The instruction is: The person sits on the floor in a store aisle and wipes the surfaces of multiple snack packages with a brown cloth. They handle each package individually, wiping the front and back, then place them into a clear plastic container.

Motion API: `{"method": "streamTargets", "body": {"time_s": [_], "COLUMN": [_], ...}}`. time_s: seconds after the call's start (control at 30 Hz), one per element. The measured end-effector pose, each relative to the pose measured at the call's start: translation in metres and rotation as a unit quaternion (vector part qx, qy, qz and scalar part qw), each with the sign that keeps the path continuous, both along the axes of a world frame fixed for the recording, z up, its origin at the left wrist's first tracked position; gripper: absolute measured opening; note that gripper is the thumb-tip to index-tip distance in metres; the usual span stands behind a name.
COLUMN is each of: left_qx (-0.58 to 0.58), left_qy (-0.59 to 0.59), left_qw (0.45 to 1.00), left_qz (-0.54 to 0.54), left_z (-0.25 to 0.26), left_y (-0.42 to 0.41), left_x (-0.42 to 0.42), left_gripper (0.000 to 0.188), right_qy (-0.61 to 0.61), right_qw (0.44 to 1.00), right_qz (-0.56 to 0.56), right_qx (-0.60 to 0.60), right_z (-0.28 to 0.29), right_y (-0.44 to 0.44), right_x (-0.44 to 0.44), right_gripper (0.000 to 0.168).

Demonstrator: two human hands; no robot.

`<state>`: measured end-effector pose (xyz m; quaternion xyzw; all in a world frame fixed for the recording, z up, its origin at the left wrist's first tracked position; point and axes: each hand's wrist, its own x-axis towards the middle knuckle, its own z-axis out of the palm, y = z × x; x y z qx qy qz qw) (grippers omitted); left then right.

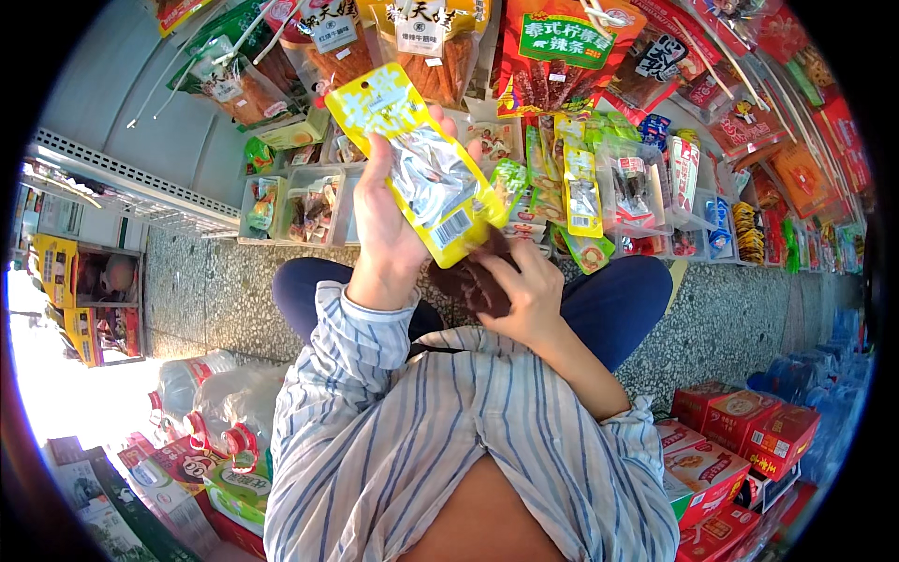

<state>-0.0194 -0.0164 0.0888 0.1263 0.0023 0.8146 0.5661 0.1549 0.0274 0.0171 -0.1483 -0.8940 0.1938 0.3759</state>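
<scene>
A yellow snack packet [428,168] with a silvery middle lies tilted across the palm of my left hand [383,218]. The thumb rests over its near edge and the fingertips show behind it. In my right hand [523,295] is a dark brown cloth [477,281], bunched up and partly blurred, close against the packet's lower end. Beyond my hands stand clear plastic bins [312,211] of small wrapped snacks. A similar yellow packet [582,190] hangs over the bins to the right of the one I hold.
Large snack bags [558,56] hang from white hooks [242,35] above the bins. Large clear bottles [232,400] and cartons [239,492] stand at lower left. Red boxes [744,425] are stacked at lower right, near blue-tinted bottles [829,393]. Speckled floor [232,295] lies under my bent knees.
</scene>
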Motion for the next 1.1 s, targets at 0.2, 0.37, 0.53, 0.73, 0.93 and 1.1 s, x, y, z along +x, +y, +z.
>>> {"method": "streamTargets", "body": {"time_s": [0.2, 0.37, 0.53, 0.73, 0.93, 1.1], "left_qx": [-0.076, -0.014, -0.100, -0.029, -0.012, -0.010], "left_qy": [0.033, 0.108, 0.063, -0.003, 0.037, 0.069], "left_qw": [0.990, 0.992, 0.992, 0.999, 0.999, 0.996], "left_qz": [0.115, 0.062, 0.040, -0.028, 0.032, 0.050], "left_z": [-0.004, -0.014, -0.006, -0.020, -0.004, -0.022], "left_y": [-0.003, 0.007, 0.012, 0.001, -0.001, 0.004], "left_x": [-0.015, 0.008, 0.030, 0.011, -0.003, 0.012], "left_gripper": [0.053, 0.057, 0.061, 0.054, 0.056, 0.060], "right_qy": [0.044, 0.109, 0.063, 0.002, 0.020, 0.160], "right_qw": [0.993, 0.980, 0.996, 0.998, 0.990, 0.969], "right_qz": [-0.047, 0.024, 0.049, 0.039, -0.069, 0.025], "right_qx": [-0.098, -0.167, -0.040, 0.042, -0.118, -0.187], "right_z": [0.026, 0.076, 0.069, -0.015, -0.015, 0.037], "right_y": [0.019, 0.008, 0.005, 0.008, 0.014, 0.011], "right_x": [0.032, 0.016, -0.021, 0.002, 0.031, 0.034], "right_gripper": [0.044, 0.052, 0.057, 0.054, 0.050, 0.070]}}
